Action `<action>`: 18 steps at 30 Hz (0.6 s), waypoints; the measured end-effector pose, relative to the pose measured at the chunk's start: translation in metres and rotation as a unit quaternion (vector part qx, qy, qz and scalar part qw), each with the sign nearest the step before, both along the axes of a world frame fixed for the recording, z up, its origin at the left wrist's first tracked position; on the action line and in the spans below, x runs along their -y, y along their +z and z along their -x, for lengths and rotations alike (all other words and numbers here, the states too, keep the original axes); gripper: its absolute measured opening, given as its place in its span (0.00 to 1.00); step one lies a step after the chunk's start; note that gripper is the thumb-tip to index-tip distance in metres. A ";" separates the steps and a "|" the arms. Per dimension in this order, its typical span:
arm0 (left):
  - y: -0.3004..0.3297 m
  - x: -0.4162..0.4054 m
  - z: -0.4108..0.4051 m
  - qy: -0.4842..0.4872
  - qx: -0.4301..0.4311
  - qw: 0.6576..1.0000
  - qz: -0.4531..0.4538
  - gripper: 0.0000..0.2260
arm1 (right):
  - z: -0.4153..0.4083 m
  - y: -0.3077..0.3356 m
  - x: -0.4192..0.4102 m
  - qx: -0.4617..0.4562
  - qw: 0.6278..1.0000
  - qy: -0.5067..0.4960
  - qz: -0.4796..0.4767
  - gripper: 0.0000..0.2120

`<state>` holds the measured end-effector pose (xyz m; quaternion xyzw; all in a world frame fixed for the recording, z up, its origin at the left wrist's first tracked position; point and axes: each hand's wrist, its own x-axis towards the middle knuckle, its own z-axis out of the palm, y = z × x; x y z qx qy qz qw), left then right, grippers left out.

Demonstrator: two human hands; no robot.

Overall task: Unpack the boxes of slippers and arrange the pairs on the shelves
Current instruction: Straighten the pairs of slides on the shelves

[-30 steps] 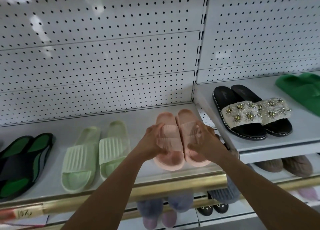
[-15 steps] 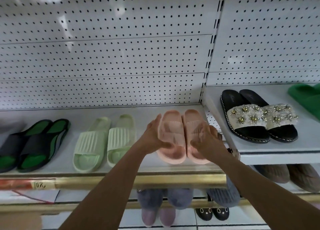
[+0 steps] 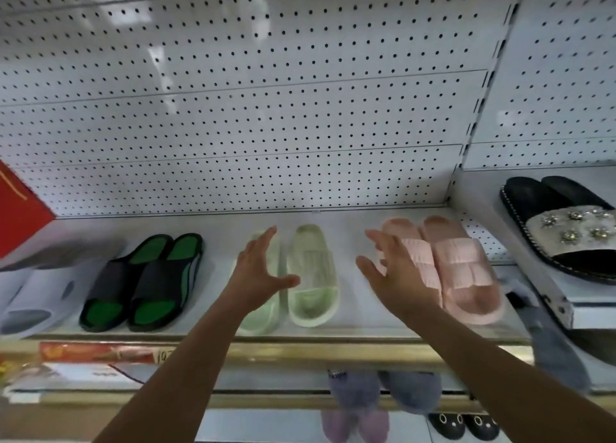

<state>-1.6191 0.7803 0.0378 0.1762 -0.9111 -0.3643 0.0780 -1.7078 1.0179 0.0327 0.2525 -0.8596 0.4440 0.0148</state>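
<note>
Both grips spread and empty: left hand [image 3: 258, 276] over green slippers [image 3: 311, 276], right hand [image 3: 396, 276] beside pink slippers [image 3: 460, 269].

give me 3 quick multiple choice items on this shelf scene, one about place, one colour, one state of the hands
1. Which pair lies directly right of the light green slippers?
A. black and green pair
B. pink slippers
C. jewelled black sandals

2. What colour is the front edge of the shelf?
A. gold
B. blue
C. black

3. What are the hands doing?
A. both gripping the pink pair
B. one holding a box
C. both open, holding nothing

Key:
1 B: the pink slippers come next on the same shelf.
2 A: the strip along the edge is golden.
3 C: the left hand and right hand have their fingers spread, with nothing in either.
</note>
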 end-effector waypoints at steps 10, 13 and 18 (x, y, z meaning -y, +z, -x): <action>-0.023 0.080 -0.030 -0.087 0.092 0.991 -0.036 0.47 | -0.020 -0.030 0.083 0.135 0.986 -0.011 -0.096 0.41; -0.027 0.085 -0.024 -0.100 0.073 0.990 -0.062 0.43 | -0.019 -0.036 0.091 0.149 0.981 -0.007 -0.127 0.46; -0.031 0.086 0.000 -0.128 0.057 0.987 -0.082 0.42 | -0.011 -0.036 0.098 0.135 0.980 -0.043 -0.143 0.46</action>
